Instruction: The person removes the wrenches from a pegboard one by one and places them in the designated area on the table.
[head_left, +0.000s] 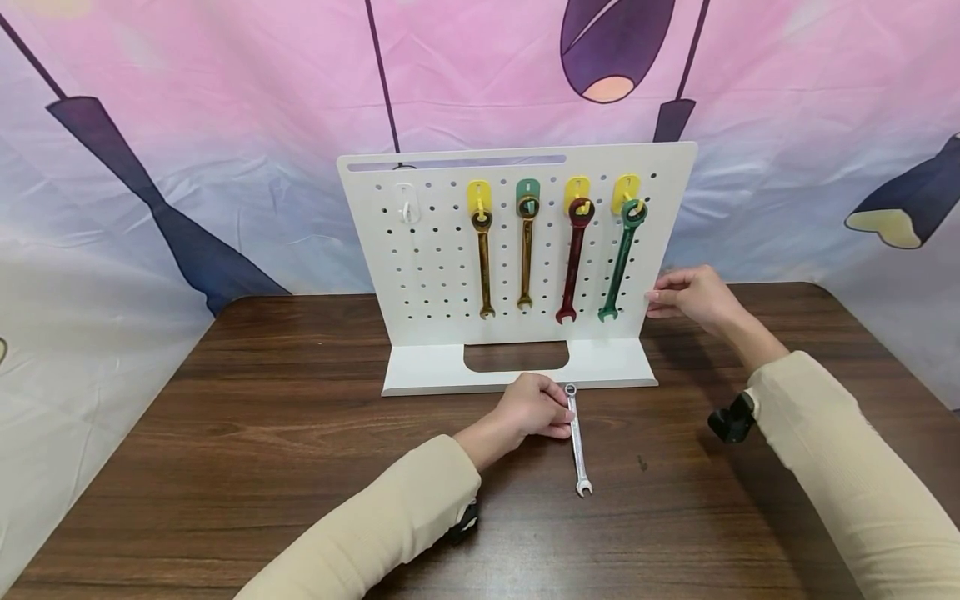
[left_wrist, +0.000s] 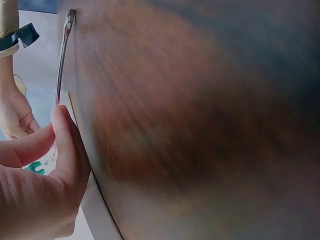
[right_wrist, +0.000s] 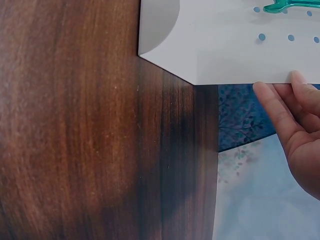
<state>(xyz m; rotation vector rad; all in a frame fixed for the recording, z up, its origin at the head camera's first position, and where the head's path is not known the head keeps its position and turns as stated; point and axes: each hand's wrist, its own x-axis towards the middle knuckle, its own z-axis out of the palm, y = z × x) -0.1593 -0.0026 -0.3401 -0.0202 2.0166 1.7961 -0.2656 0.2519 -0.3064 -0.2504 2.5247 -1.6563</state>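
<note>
My left hand (head_left: pixel 531 406) pinches a silver combination wrench (head_left: pixel 578 446) between thumb and fingers, near its ring end. In the left wrist view, the wrench (left_wrist: pixel 63 55) rises from the fingertips, its other end at the top. A white pegboard (head_left: pixel 442 250) stands in front of me. At its right edge, my right hand (head_left: pixel 697 296) holds the board with thumb and fingertips. Two gold wrenches (head_left: pixel 484 267), a dark red wrench (head_left: pixel 575 262) and a green wrench (head_left: pixel 622 262) hang on the board's hooks. The white hook (head_left: pixel 407 204) at the left bears no wrench.
The board's white base (head_left: pixel 427 367), with a wide cutout, rests on a dark wood table (head_left: pixel 300 433). Behind the table hangs a pink and blue printed cloth (head_left: pixel 262 125). A black wrist device (head_left: pixel 733 418) is on the right forearm.
</note>
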